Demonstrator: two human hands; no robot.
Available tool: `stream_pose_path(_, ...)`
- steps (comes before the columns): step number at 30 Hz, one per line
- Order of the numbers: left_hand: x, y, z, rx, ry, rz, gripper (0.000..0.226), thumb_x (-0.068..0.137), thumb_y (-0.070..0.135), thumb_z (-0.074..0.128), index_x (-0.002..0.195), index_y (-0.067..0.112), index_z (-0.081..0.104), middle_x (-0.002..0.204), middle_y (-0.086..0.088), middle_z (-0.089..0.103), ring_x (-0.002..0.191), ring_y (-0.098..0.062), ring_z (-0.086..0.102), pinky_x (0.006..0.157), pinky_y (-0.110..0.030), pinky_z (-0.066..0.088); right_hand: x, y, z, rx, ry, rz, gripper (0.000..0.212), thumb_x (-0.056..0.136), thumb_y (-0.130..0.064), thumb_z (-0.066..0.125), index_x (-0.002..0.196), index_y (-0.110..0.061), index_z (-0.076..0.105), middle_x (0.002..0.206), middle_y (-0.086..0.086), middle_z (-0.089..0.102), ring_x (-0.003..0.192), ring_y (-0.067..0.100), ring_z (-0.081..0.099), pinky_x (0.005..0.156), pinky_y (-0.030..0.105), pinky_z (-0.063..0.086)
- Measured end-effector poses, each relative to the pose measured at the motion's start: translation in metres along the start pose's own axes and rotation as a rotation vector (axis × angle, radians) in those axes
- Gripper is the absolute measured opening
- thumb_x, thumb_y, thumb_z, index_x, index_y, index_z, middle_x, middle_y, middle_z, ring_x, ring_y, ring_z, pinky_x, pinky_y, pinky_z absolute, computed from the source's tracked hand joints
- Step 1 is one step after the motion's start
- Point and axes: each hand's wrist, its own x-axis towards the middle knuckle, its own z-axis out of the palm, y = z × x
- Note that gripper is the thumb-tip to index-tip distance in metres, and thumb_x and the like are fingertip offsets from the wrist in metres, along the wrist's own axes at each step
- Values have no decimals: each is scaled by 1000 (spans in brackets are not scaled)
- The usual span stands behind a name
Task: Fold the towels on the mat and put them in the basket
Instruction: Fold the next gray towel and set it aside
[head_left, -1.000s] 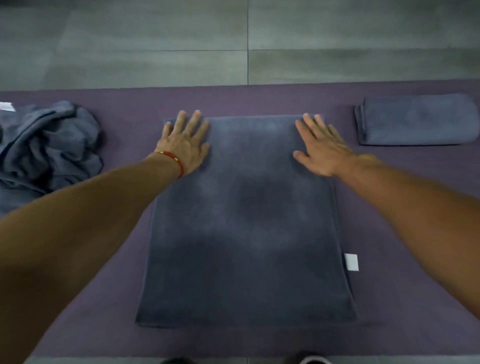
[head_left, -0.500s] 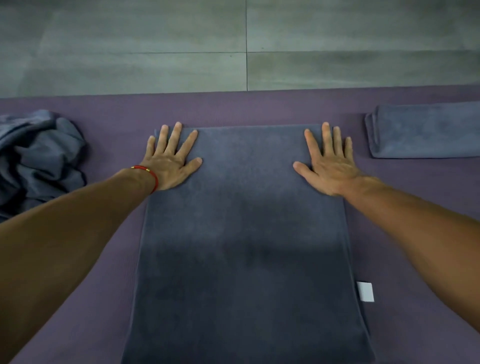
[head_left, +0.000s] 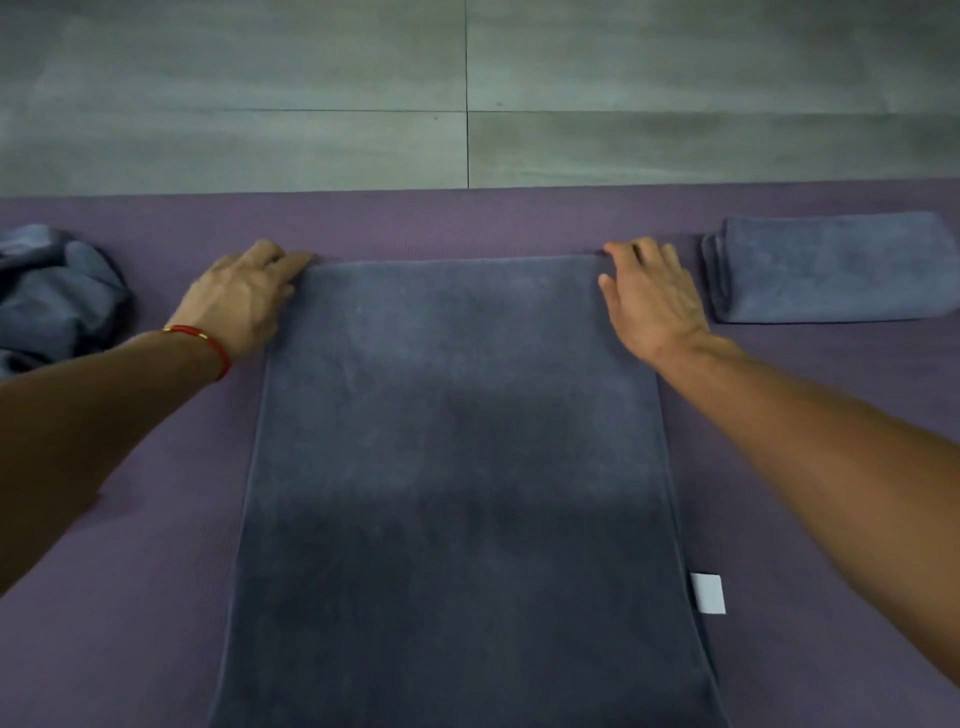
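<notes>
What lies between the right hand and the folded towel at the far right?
Only a bare strip of purple mat separates the right hand from the folded towel, in the head view.

An indoor floor space, possibly a home or a studio room; nothing settles which. Large grey floor tiles (head_left: 311, 78) with thin dark grout lines fill the far part of the view. A purple exercise mat (head_left: 467, 223) lies on them, its far edge straight across. Grey towels on the mat, one folded (head_left: 831, 270) near the right end, suggest laundry work.
</notes>
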Motion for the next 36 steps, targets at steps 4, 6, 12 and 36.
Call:
stream_pose_path(4, 22, 0, -5, -122, 9, -159, 30, 95, 18, 58, 123, 11, 62, 117, -22, 49, 104, -48, 56, 88, -53, 47, 13, 6, 0, -18, -33, 39, 37, 102, -27, 51, 136, -12, 54, 131, 15, 51, 119, 38, 45, 95, 52, 44)
stream_pose_path(6, 30, 1, -8, -132, -43, -154, 22, 86, 13, 68, 108, 11, 65, 113, -21, 52, 102, -46, 56, 87, -51, 48, 20, 5, 0, 6, -41, 58, 36, 100, -23, 56, 133, -11, 56, 128, 18, 49, 119, 39, 44, 98, 52, 44)
stream_pose_path(12, 26, 9, -14, -177, -13, -268, 20, 78, 9, 69, 82, 21, 54, 94, -20, 66, 88, -45, 61, 76, -45, 52, 22, 2, -9, 42, -9, 122, 24, 93, -19, 66, 115, -11, 66, 123, 16, 53, 116, 39, 50, 96, 48, 47)
stream_pose_path(36, -286, 88, -77, -365, 188, -189, 20, 77, -2, 67, 91, 5, 78, 93, -16, 72, 82, -33, 69, 78, -33, 52, -285, 12, -89, 541, -95, 210, 13, 83, -8, 77, 90, -18, 73, 85, 3, 75, 69, -14, 62, 63, 5, 43)
